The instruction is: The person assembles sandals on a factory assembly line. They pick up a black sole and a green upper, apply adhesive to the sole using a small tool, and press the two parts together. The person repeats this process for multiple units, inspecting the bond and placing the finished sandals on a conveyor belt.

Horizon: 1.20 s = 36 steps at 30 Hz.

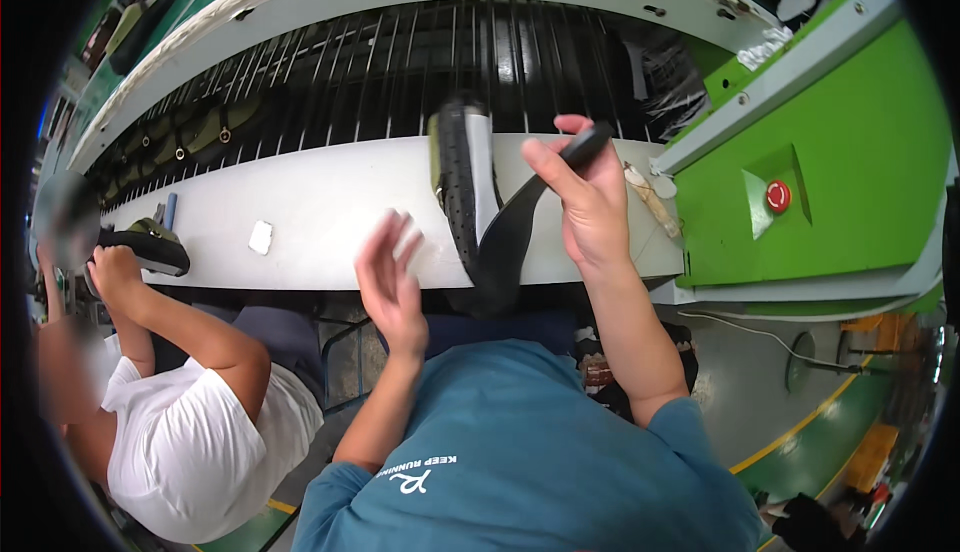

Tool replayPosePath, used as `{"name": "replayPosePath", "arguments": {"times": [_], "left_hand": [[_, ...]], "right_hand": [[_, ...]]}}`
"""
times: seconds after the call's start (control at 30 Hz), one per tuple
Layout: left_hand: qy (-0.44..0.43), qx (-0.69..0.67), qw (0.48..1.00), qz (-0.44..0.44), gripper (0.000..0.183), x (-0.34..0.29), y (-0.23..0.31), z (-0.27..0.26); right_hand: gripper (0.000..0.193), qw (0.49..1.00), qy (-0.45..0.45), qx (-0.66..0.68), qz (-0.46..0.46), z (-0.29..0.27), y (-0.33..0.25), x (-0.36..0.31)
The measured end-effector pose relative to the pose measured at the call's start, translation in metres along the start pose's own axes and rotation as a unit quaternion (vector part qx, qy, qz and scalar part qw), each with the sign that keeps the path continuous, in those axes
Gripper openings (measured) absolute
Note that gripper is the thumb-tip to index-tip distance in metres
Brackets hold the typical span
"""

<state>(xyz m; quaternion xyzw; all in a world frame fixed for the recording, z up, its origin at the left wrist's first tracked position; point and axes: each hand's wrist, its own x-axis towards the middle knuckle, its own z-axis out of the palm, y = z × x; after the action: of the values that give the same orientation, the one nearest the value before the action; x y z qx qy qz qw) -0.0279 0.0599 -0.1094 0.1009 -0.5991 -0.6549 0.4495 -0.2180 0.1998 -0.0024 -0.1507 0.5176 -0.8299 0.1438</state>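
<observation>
My right hand [590, 197] grips one end of a bent black insole [515, 227] between thumb and fingers. The insole curves down toward the front edge of the white work surface [340, 187], and its lower end is blurred. Just left of it a shoe [460, 177] with a dark dotted side, a pale strip and an olive edge lies on the surface. The insole overlaps the shoe's near end, and I cannot tell whether they touch. My left hand [392, 282] is raised at the front edge, left of the shoe, fingers apart and holding nothing.
Behind the surface runs a rack of metal rollers [360, 77] with olive shoes [225, 122] on it. A green machine panel [830, 182] with a red button [778, 196] stands right. At left, a co-worker [200, 432] holds a shoe [150, 250]. A white piece [260, 238] lies between us.
</observation>
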Motion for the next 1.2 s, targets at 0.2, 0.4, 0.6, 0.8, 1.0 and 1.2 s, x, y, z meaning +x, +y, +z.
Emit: {"name": "replayPosePath", "arguments": {"times": [0.2, 0.4, 0.6, 0.8, 1.0, 1.2], "left_hand": [[0.06, 0.065, 0.993, -0.08, 0.074, 0.109, -0.042, 0.024], [0.05, 0.106, 0.99, 0.075, 0.064, 0.12, 0.032, 0.069], [-0.078, 0.2, 0.945, 0.245, 0.07, 0.124, 0.091, 0.089], [-0.088, 0.198, 0.938, 0.272, 0.071, 0.127, 0.088, 0.085], [-0.097, 0.193, 0.937, 0.273, 0.071, 0.134, 0.083, 0.076], [-0.09, 0.125, 0.967, 0.201, 0.063, 0.152, 0.065, 0.053]], "right_hand": [[0.052, 0.976, -0.12, -0.152, -0.095, 0.042, -0.03, -0.013], [0.049, 0.91, -0.103, -0.287, -0.28, 0.026, -0.044, -0.028], [0.035, 0.895, -0.102, -0.315, -0.298, 0.022, -0.061, -0.047], [0.021, 0.909, -0.058, -0.266, -0.316, 0.033, -0.046, -0.048], [0.036, 0.914, -0.082, -0.248, -0.311, 0.043, -0.036, -0.045], [0.077, 0.874, -0.109, -0.329, -0.341, 0.041, -0.012, -0.029]]}}
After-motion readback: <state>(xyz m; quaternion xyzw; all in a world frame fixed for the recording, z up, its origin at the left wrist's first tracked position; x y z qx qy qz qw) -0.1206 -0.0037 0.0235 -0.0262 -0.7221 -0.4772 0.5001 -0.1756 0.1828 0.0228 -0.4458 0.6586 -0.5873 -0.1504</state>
